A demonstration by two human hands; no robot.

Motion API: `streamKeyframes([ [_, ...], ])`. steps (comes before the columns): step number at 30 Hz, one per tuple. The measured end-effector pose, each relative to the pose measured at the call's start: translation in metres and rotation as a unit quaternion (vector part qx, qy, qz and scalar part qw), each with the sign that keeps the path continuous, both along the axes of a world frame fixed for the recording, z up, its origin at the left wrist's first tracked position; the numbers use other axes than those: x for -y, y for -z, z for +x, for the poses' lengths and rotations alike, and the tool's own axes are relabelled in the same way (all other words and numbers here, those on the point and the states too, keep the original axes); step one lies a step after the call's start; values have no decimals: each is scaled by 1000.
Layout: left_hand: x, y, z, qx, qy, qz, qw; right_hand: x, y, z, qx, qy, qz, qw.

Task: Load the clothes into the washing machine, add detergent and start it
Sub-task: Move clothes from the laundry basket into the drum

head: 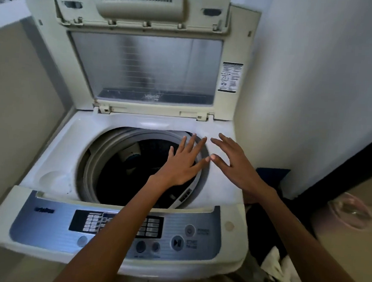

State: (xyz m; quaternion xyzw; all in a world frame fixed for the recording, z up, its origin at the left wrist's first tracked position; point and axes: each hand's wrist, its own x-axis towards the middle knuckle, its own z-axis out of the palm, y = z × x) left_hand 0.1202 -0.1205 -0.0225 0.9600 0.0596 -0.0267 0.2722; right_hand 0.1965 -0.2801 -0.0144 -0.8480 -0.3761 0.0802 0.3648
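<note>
I hold both hands out over the white top-loading washing machine (54, 153), whose glass-paned lid (141, 67) stands upright at the far side. My left hand (183, 162) hovers flat over the right part of the round dark drum (116, 180). My right hand (234, 162) is just to its right, above the white top deck. The fingers of both hands are straight and spread, and neither hand holds anything. I cannot tell whether either hand touches the machine.

The heap of dark and white clothes (275, 268) lies on the floor at the near right, beside the machine. The drum is too dark for me to say whether any garment is inside.

I judge this to be the loading step, barely begun. Next I need to drop a hand to that heap, gather a bundle and lift it over the rim into the drum. I see no detergent here, so I will have to find it. The round start button (177, 242) sits on the silver-blue control panel (42, 223) at the near edge and comes last.
</note>
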Motion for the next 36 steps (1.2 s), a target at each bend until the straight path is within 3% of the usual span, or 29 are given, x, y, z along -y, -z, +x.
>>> streamKeyframes([
  [6, 71, 1, 42, 18, 91, 132, 987, 75, 8, 22, 5, 65, -28, 997],
  [15, 194, 46, 106, 6, 160, 206, 965, 199, 55, 73, -32, 116, -43, 992],
  [24, 265, 162, 138, -122, 25, 114, 986, 293, 163, 106, -115, 156, -82, 978],
  [30, 290, 270, 126, -209, 20, 91, 973, 315, 268, 126, -169, 135, -162, 963],
  [36, 314, 352, 122, -248, 50, 87, 964, 318, 363, 138, -219, 52, -258, 940],
])
